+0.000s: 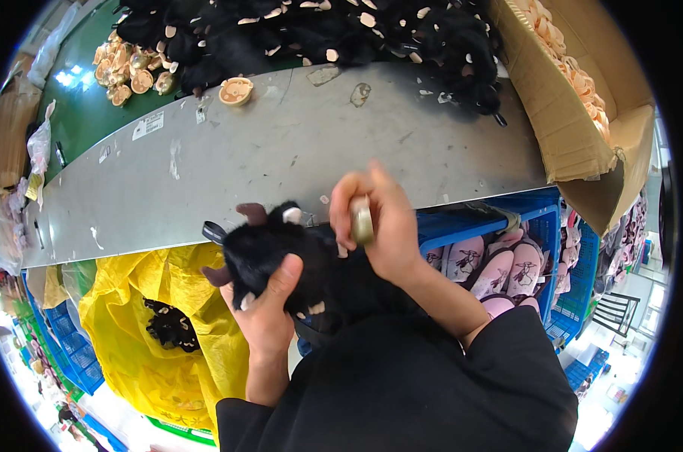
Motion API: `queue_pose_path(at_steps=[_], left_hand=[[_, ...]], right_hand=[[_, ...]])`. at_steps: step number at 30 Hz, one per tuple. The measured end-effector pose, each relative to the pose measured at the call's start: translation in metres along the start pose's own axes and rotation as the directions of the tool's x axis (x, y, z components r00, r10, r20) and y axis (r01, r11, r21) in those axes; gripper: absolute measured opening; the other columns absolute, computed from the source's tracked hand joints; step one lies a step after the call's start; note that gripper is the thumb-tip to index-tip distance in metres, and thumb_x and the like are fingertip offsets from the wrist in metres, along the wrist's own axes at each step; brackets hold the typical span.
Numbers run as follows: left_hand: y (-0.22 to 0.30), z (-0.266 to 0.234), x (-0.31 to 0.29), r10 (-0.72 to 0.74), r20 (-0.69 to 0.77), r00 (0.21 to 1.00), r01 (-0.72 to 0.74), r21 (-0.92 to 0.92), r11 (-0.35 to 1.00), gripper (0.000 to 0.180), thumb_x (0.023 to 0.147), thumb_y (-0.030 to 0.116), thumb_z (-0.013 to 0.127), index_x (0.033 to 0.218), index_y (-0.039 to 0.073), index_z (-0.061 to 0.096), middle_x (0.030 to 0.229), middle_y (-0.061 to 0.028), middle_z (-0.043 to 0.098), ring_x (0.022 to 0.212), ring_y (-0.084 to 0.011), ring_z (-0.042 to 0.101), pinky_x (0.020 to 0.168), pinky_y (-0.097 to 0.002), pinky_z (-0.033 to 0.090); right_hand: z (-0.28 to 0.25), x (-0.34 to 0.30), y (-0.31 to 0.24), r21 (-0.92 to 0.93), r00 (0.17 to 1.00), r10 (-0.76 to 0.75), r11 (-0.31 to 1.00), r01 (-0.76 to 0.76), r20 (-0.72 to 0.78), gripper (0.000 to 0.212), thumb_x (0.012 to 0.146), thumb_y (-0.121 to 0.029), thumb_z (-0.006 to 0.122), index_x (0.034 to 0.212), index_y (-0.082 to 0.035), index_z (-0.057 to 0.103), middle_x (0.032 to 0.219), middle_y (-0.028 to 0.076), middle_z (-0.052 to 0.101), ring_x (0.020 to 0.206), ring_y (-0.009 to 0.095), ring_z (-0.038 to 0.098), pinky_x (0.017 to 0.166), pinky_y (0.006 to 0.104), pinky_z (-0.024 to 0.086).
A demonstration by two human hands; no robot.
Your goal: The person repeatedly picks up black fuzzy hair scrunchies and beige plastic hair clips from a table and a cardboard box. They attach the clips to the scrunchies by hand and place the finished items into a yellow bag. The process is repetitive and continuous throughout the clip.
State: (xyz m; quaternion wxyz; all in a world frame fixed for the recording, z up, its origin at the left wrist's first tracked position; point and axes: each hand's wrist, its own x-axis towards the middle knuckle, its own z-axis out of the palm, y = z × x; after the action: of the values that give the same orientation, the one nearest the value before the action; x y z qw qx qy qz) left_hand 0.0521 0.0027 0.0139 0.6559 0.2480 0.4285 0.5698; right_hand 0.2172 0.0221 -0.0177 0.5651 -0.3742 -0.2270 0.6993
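Observation:
My left hand [268, 320] grips a black plush piece [260, 260] with brown ear-like flaps, small cream tabs and a dark loop at one end. Its thumb presses on the fur, just off the near edge of the table. Close by on the right, my right hand [387, 222] is closed around a small rounded piece [362, 220] with a shiny gold-olive side; that hand is a little blurred. A similar peach, cup-shaped piece with a printed front [236, 91] lies alone on the grey tabletop [274, 151].
Black plush pieces [304, 41] lie heaped along the far side, beside a cluster of peach-gold pieces [134, 69] on green surface. At right, a cardboard box [567, 124] holds more peach pieces. Pink slippers [498, 273] fill a blue crate [543, 245]; a yellow bag [157, 369] contains black plush.

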Motion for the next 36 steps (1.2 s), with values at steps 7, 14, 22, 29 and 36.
queue_pose_path(at_steps=[7, 14, 22, 29, 36], left_hand=[[-0.004, -0.008, 0.007, 0.044, -0.179, 0.983, -0.035, 0.055, 0.998, 0.051, 0.083, -0.008, 0.072, 0.13, -0.005, 0.054, 0.129, -0.0131, 0.062, 0.112, -0.0217, 0.062, 0.098, -0.036, 0.05], [-0.005, -0.009, 0.006, 0.011, -0.13, 0.991, 0.006, 0.127, 0.992, 0.057, 0.084, 0.0, 0.07, 0.138, 0.0, 0.051, 0.123, -0.0111, 0.063, 0.11, -0.0221, 0.063, 0.099, -0.0349, 0.05], [0.002, -0.014, -0.006, -0.137, -0.018, 0.99, 0.137, 0.06, 0.989, 0.043, 0.089, 0.007, 0.066, 0.13, -0.001, 0.054, 0.099, -0.0099, 0.064, 0.089, -0.0194, 0.065, 0.08, -0.0338, 0.054], [0.009, -0.01, -0.012, -0.18, 0.032, 0.983, 0.182, -0.088, 0.979, 0.04, 0.091, 0.008, 0.066, 0.127, -0.004, 0.054, 0.103, -0.0131, 0.066, 0.09, -0.022, 0.067, 0.08, -0.037, 0.057], [0.012, -0.015, -0.018, -0.175, -0.017, 0.984, 0.173, -0.091, 0.981, 0.049, 0.088, -0.001, 0.069, 0.133, -0.005, 0.05, 0.121, -0.0164, 0.064, 0.109, -0.0242, 0.065, 0.097, -0.0373, 0.051]], right_hand=[[-0.015, -0.004, -0.005, -0.041, 0.989, 0.065, 0.997, -0.071, -0.133, 0.034, 0.1, -0.022, 0.057, 0.127, -0.002, 0.051, 0.096, 0.013, 0.067, 0.091, 0.022, 0.07, 0.074, 0.0301, 0.06], [0.016, -0.026, -0.026, -0.172, 0.994, 0.045, 0.985, -0.028, 0.096, 0.039, 0.102, -0.026, 0.058, 0.133, -0.005, 0.047, 0.078, 0.004, 0.064, 0.063, 0.008, 0.059, 0.055, 0.0208, 0.047], [0.035, -0.022, -0.015, -0.192, 0.978, 0.0, 0.98, 0.041, 0.208, 0.028, 0.099, -0.013, 0.063, 0.122, -0.005, 0.048, 0.086, 0.004, 0.064, 0.068, 0.006, 0.057, 0.059, 0.0205, 0.048], [0.038, -0.024, -0.013, -0.308, 0.973, -0.1, 0.938, 0.162, 0.209, 0.029, 0.099, -0.014, 0.065, 0.121, -0.003, 0.05, 0.085, 0.004, 0.064, 0.067, 0.005, 0.058, 0.062, 0.0205, 0.048], [0.036, -0.022, -0.014, -0.451, 0.924, -0.27, 0.812, 0.37, 0.272, 0.025, 0.097, -0.021, 0.068, 0.107, 0.001, 0.062, 0.082, 0.005, 0.066, 0.065, 0.008, 0.064, 0.059, 0.0203, 0.05]])
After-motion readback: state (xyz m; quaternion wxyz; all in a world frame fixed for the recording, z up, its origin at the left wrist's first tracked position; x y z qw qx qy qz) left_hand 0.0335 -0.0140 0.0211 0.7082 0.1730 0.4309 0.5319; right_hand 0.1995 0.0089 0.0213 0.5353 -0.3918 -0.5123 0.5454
